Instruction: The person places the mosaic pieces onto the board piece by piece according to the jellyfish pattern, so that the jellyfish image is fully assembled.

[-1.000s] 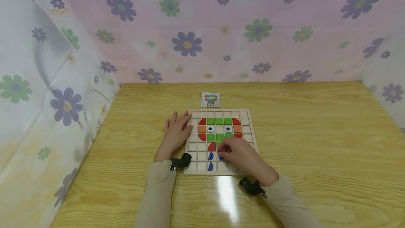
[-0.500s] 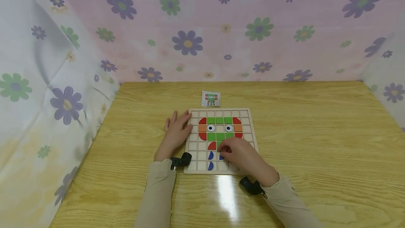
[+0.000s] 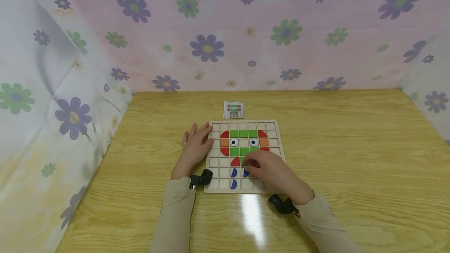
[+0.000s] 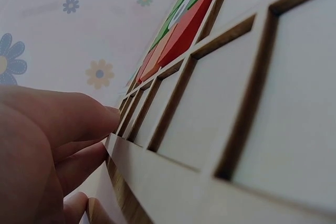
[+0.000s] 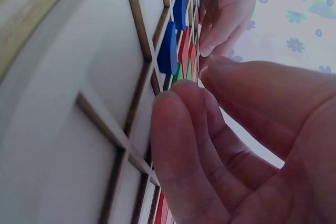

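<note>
A wooden grid board (image 3: 224, 173) lies on the table, bearing flat coloured pieces that form a face. My left hand (image 3: 194, 148) rests at its left edge, fingers spread, fingertips touching the rim; the left wrist view shows the fingers (image 4: 79, 121) against that edge. Over the lower right part of the board is my right hand (image 3: 268, 169), beside a blue half-circle piece (image 3: 245, 173). Its thumb and fingertips are apart with nothing visible between them in the right wrist view. Two more blue half-circles (image 3: 234, 173) sit in a column to the left, below a red quarter-circle (image 3: 235, 162).
Behind the board lies a small printed card (image 3: 233, 109) with a similar coloured figure. Green squares (image 3: 243, 134), orange squares (image 3: 224, 142) and two round eye pieces (image 3: 234, 142) fill the upper cells. Flowered cloth (image 3: 228, 30) stands behind the table (image 3: 334, 136).
My right hand has eased slightly away from the blue half-circle, its fingertips opening, so more of that piece shows. The left hand keeps its place.
</note>
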Demonstrator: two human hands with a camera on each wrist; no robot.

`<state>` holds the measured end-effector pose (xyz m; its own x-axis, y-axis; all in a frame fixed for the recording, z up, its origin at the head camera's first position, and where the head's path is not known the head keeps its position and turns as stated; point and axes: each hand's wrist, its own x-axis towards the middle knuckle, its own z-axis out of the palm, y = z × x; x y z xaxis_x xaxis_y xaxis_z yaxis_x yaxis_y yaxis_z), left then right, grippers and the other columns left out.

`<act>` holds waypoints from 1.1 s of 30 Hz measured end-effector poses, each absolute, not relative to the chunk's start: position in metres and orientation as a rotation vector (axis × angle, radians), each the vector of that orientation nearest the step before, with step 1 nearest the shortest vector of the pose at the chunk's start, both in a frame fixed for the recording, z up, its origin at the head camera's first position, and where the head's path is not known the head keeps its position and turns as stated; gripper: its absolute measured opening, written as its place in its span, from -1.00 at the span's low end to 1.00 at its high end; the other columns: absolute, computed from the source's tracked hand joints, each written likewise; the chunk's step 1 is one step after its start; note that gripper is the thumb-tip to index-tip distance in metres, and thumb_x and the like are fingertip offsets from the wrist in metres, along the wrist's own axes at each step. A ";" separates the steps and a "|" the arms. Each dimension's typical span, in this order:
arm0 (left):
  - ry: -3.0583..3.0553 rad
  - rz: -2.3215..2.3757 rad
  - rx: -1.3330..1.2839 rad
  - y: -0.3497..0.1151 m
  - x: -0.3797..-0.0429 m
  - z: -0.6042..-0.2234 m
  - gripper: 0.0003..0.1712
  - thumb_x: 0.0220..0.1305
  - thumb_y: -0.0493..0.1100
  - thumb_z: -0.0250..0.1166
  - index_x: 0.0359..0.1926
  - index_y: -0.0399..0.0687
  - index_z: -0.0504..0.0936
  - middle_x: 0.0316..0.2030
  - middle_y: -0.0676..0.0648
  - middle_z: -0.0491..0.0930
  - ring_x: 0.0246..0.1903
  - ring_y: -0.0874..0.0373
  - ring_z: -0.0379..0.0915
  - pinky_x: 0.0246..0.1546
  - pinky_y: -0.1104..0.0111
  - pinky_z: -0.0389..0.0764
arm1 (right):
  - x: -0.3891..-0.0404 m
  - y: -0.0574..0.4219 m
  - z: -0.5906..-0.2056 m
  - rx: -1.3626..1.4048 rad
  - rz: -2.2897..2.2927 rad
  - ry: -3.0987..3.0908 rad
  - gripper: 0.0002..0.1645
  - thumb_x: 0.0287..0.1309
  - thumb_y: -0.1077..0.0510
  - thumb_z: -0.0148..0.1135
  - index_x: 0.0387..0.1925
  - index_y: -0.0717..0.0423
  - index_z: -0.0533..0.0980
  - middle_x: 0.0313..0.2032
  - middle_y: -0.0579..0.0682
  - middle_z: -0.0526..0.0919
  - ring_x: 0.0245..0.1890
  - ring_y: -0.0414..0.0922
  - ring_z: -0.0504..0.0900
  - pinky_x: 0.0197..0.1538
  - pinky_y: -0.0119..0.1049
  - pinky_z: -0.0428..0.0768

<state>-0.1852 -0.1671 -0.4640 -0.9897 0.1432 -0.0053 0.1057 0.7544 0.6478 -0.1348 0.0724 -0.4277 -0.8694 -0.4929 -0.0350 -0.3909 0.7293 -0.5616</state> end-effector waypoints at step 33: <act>2.891 1.042 0.200 -0.167 -0.185 -0.462 -0.46 0.28 -0.04 0.00 0.28 0.06 0.25 0.31 0.08 0.06 0.33 -0.03 -0.42 0.19 0.03 -0.47 | -0.132 0.072 -0.431 -0.795 -0.718 2.627 -0.89 0.03 0.15 0.24 -0.35 -0.11 0.60 -0.50 -0.31 0.45 -0.47 -0.26 0.36 -0.39 -0.36 0.36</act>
<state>-0.1855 -0.1665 -0.4619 -0.9897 0.1427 -0.0147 0.1005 0.7627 0.6389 -0.1321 0.0718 -0.4314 -0.8007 -0.5828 -0.1386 -0.4313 0.7214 -0.5418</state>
